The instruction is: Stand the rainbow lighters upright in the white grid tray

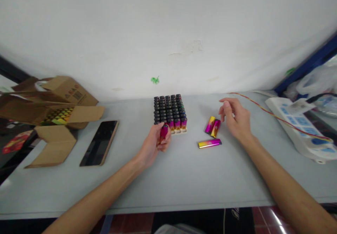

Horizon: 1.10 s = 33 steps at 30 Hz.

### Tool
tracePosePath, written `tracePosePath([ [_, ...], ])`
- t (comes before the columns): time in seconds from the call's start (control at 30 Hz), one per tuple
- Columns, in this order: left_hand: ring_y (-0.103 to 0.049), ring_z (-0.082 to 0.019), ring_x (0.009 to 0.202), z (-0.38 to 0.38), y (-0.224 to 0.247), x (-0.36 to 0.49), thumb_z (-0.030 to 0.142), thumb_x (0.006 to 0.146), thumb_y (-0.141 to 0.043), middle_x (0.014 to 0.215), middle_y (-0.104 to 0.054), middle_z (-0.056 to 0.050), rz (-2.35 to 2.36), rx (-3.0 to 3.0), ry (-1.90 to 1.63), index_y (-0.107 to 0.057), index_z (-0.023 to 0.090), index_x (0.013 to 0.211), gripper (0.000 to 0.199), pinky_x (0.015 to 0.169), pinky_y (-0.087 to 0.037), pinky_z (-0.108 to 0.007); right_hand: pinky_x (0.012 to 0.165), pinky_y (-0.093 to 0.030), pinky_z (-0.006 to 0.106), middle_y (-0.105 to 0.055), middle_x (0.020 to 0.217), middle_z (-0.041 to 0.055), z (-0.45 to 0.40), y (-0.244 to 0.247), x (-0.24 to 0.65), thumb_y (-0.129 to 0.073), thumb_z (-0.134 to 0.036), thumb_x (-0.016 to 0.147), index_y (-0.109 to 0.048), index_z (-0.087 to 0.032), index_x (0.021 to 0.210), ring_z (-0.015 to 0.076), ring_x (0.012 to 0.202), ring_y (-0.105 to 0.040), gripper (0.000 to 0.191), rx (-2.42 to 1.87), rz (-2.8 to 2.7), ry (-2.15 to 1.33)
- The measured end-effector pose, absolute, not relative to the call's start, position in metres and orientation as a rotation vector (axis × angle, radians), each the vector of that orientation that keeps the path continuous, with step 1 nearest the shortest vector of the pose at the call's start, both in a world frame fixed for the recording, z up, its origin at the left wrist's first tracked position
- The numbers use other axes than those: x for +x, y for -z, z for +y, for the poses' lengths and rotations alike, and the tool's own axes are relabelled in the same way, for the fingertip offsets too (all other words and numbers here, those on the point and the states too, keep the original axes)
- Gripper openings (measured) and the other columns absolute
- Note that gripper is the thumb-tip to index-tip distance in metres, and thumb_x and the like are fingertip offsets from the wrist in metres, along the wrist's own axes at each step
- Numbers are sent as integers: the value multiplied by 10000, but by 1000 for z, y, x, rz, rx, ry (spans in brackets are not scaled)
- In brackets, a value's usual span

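My left hand (154, 143) is closed around a magenta lighter (163, 134) with a black top, just in front of a light tray (180, 131). Rows of upright lighters with black tops (170, 109) fill most of that tray; bare slots show along its front edge. To the right, two magenta-and-yellow lighters (210, 125) lie touching each other, and another lighter (210, 143) lies crosswise nearer to me. My right hand (235, 118) hovers beside the pair, fingers loosely curled and apart, holding nothing.
A phone (99, 143) lies on the grey table (184, 181) at the left, beside an open cardboard box (86, 114) with more lighters inside. A white power strip (302, 128) and a red-yellow wire (271, 111) are at the right. A wall stands behind.
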<state>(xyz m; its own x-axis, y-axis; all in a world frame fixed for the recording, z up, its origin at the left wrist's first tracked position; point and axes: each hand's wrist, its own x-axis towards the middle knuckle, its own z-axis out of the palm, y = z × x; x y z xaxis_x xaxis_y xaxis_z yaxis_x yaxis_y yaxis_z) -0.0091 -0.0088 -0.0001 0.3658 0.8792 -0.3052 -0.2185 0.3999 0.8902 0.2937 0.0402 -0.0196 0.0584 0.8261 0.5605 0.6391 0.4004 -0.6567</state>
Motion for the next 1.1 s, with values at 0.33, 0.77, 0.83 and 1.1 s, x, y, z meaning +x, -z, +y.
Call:
tracePosePath([
  [0.33,-509,-114,516,-1,-44,-41,515,966,-641,709,-586,37,932,1196,-1123,-567,211,1010,316,475,-471,-234,563,-478,293,-648,697,-15,40,20,294,-399,-517,1088,-626,-243,1142,141,495,-599,360,-1282,-1677,-299],
  [0.77,-657,-202,839,5,-53,-66,343,857,-802,972,-722,-96,1151,1990,-976,-829,226,1029,210,757,-553,-288,731,-518,339,-706,870,63,51,26,304,-507,-352,1039,-686,-196,1009,193,697,-656,239,-1395,-1983,-184],
  [0.83,-670,-210,828,9,-52,-72,344,874,-783,963,-751,-94,1182,2140,-911,-827,231,1041,207,757,-561,-284,771,-532,358,-699,978,112,54,29,311,-553,-323,1006,-701,-167,1014,208,743,-660,215,-1468,-2036,-127],
  [1.1,-711,-189,893,12,-50,-81,416,995,-619,1088,-751,-58,1247,2492,-582,-772,243,1150,278,859,-591,-315,774,-492,347,-695,886,92,51,25,318,-532,-458,1041,-666,-168,1024,233,782,-648,320,-1639,-2094,-199],
])
